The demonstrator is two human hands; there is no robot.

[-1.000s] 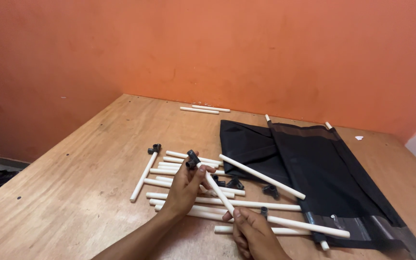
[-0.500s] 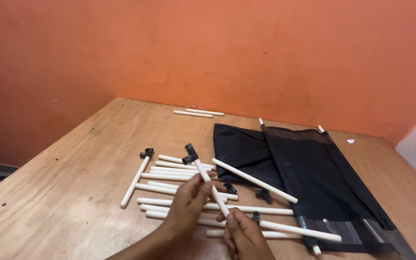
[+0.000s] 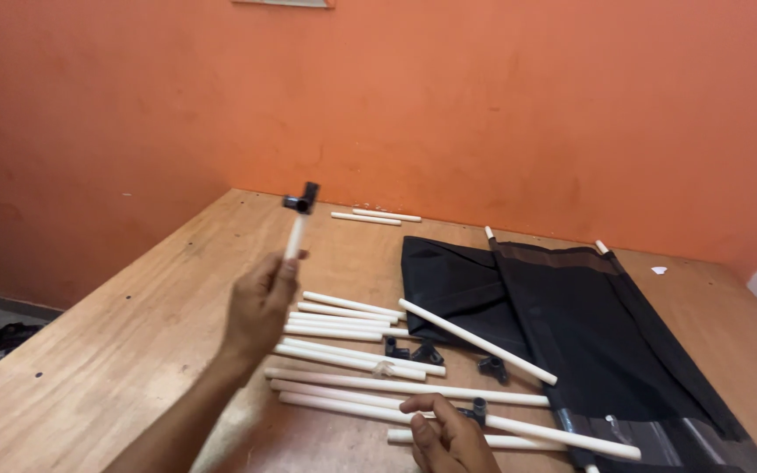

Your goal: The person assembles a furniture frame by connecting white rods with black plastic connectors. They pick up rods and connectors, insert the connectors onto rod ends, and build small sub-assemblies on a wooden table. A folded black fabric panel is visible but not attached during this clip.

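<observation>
White tube (image 3: 294, 238) with black connector (image 3: 301, 201) now lifted off the pile, pinched in your left hand (image 3: 260, 302); right hand (image 3: 449, 435) loosely curled, empty.

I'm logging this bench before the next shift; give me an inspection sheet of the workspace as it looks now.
Surface: wooden table, worn, with small dark marks.
Job's things: white tube with black connector raised upright; loose white tubes in a row; black connectors among them.
Clutter: black fabric panel spread at right; two short tubes by the wall; white scrap.
Grips: left hand closed on the raised tube; right hand open over the near tubes.
Cables: nothing seen.
Surroundings: orange wall; dark shoe on the floor.
</observation>
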